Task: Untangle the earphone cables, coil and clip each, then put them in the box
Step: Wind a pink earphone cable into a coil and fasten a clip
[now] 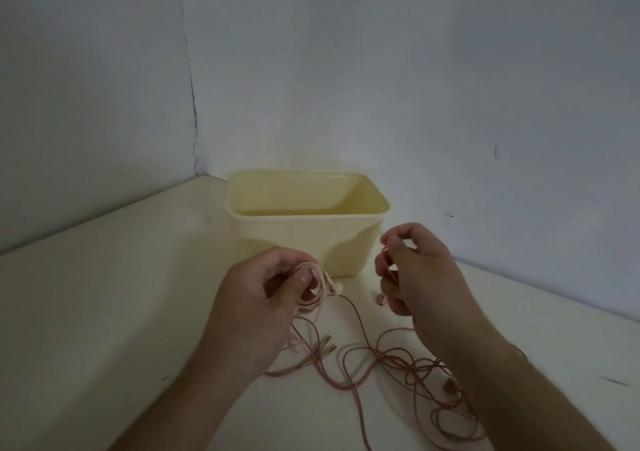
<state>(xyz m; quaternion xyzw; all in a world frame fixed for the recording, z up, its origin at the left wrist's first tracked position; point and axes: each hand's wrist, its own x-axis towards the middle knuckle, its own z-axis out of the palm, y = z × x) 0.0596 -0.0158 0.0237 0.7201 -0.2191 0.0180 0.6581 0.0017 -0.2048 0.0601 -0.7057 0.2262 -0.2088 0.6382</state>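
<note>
Gripping one pink coil (309, 289) — left hand (263, 298); right hand (419, 270) pinching one cable (384, 260), perhaps two — one box (304, 239).

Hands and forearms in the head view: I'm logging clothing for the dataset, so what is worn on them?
Both forearms are bare, with no sleeves in view. The left hand and right hand wear no gloves, and no rings or watch are visible.

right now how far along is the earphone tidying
Early. Done: nothing shows in the visible part of the cream box. In hand: the left hand holds a coiled pink bundle; the right hand pinches a small pink piece, maybe a clip. Left: the tangled cables on the table, still loose.
</note>
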